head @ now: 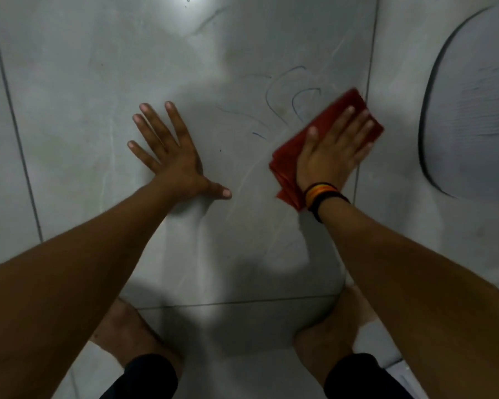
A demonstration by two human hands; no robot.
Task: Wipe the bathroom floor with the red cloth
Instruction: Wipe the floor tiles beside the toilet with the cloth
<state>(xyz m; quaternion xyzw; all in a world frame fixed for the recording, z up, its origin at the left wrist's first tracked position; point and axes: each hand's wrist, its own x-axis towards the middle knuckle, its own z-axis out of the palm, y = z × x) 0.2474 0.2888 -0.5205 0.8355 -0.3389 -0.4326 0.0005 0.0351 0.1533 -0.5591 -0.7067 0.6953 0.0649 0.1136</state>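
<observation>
The right hand has no closed grip: it lies flat, fingers spread, pressing the folded red cloth onto the floor. The left hand rests open and empty, palm down, well apart. Blue scribbles mark the pale grey tile just beside the cloth. A grout line runs past the cloth's far edge.
</observation>
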